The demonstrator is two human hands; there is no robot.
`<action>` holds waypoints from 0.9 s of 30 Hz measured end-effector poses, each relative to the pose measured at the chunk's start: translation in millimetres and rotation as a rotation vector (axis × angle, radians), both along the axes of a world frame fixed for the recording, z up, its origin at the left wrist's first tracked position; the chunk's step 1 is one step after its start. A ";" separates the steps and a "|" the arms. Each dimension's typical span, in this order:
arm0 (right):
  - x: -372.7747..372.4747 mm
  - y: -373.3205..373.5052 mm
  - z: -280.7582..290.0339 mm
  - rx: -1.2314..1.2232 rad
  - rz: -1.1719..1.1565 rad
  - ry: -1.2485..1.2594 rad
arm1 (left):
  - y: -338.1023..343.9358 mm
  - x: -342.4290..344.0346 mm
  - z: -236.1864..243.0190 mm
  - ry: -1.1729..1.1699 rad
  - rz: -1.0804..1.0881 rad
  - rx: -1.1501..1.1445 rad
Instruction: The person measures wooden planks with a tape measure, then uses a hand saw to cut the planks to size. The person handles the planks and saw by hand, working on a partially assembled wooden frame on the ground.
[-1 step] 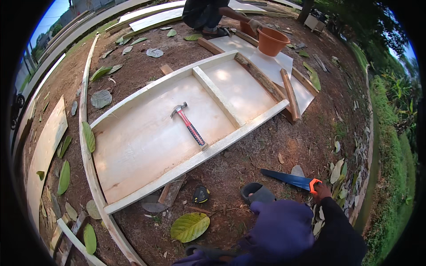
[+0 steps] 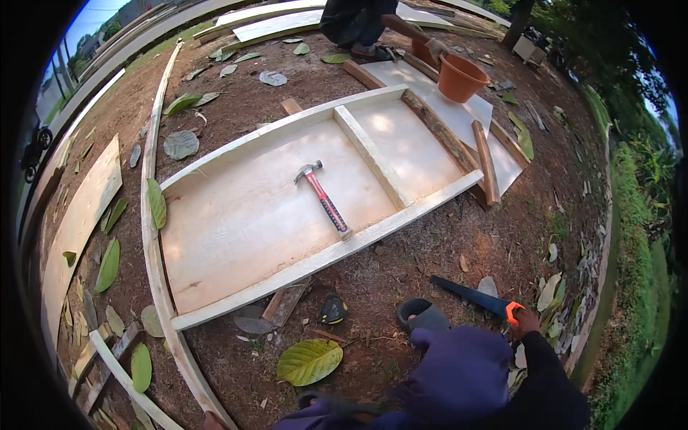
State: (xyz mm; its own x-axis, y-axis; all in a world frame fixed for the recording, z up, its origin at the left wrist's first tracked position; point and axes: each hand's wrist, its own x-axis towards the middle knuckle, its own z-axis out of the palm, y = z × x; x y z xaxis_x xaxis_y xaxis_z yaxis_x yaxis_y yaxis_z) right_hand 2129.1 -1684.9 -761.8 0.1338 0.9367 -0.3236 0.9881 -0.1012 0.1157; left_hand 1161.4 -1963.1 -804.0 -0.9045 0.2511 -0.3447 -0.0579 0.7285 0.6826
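My right hand point(image 2: 527, 322) is closed round the orange handle of a handsaw point(image 2: 473, 297), whose dark blue blade points left just above the soil. At the bottom edge, a sliver of my left hand point(image 2: 213, 421) shows against the long pale wooden strip point(image 2: 152, 247); its fingers are mostly hidden. Ahead lies a shallow wooden frame point(image 2: 266, 295) with a plywood panel in it and one crosspiece. A claw hammer point(image 2: 326, 201) with a red and black grip rests on that panel. Near my foot are a black tape measure point(image 2: 333, 311) and a large yellow-green leaf point(image 2: 309, 362).
A co-worker point(image 2: 358, 29) crouches at the far side, a gloved hand by an orange-brown bucket point(image 2: 461, 79). Loose timber point(image 2: 486, 163) lies beside the frame. A plywood offcut point(image 2: 82, 229) is at the left. Hedge point(image 2: 634, 236) runs along the right.
The whole view has shifted, so everything appears slightly further right and lower. A bit more of my left hand shows at the bottom edge. My right hand still grips the handsaw.
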 end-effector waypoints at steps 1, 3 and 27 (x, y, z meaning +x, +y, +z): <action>-16.0 11.9 11.2 0.001 -0.123 0.007 | -25.8 -12.3 7.8 0.063 0.002 0.014; 32.5 -36.0 42.6 0.095 -0.307 0.051 | 35.8 25.5 20.2 0.352 -0.259 0.000; -213.1 96.5 142.8 0.318 0.078 0.521 | 133.9 199.1 121.5 0.288 0.179 -0.283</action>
State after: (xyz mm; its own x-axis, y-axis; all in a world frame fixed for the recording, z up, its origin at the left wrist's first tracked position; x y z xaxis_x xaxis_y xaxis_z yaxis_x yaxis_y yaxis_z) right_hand 1915.9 -1588.5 -619.0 -0.0394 0.9987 -0.0316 0.9123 0.0231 -0.4088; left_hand 1360.5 -1829.2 -682.5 -0.9945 0.0132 -0.1043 -0.0369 0.8849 0.4643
